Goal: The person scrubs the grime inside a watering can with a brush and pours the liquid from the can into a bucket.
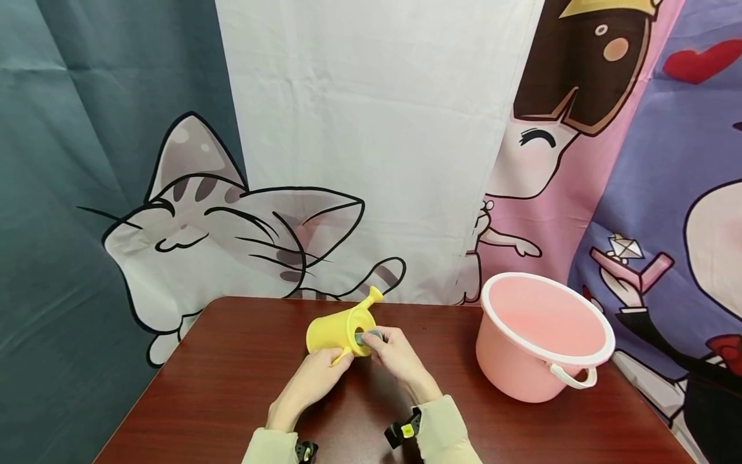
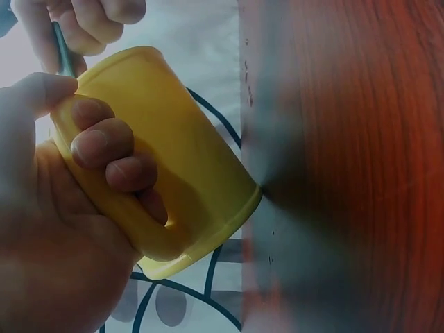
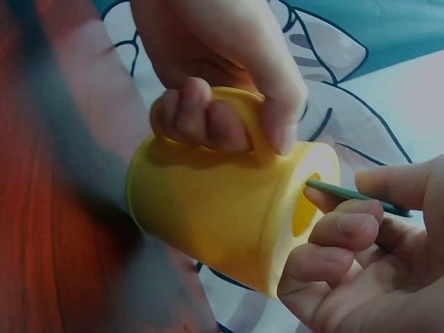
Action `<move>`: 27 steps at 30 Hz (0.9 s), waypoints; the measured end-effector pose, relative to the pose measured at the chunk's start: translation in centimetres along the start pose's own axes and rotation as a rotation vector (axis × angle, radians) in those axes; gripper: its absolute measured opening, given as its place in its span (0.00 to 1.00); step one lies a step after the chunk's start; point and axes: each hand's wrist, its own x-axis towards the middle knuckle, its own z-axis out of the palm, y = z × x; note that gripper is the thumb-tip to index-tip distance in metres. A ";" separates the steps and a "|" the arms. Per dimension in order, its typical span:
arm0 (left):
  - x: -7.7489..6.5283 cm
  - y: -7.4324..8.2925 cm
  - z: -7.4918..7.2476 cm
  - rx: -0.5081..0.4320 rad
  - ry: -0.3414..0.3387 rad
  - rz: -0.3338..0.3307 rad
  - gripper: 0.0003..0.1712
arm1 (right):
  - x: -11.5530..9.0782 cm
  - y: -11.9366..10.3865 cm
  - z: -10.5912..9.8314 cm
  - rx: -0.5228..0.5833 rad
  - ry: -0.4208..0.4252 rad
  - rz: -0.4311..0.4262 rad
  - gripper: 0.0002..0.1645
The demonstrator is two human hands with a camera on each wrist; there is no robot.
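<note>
A yellow toy watering can (image 1: 329, 332) is tilted over near the table's far edge, its opening facing right and its spout (image 1: 371, 298) pointing up and right. My left hand (image 1: 315, 379) grips its handle, fingers curled through the loop, as the left wrist view shows on the handle (image 2: 132, 225). At the opening, my right hand (image 1: 400, 358) pinches a thin, flat grey-green piece (image 3: 340, 191) between thumb and fingers. The tip of that piece is at the hole in the can's top. What kind of thing it is, I cannot tell. The can's inside is mostly hidden.
A pink bucket (image 1: 522, 367) with a white rim and white handle stands to the right on the brown wooden table (image 1: 203, 399). Behind the table hangs a curtain (image 1: 371, 129) printed with cartoon figures.
</note>
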 end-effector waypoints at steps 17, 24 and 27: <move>0.0 -0.2 0.0 -0.014 0.001 -0.008 0.23 | -0.5 -1.1 -1.9 0.109 -0.021 0.024 0.14; 0.0 -0.4 0.0 -0.026 0.001 -0.015 0.23 | -0.8 -1.2 -2.5 0.145 -0.034 0.038 0.12; 0.0 -0.5 -0.1 -0.035 0.004 -0.019 0.23 | -0.6 -1.2 -2.4 0.179 -0.036 0.056 0.11</move>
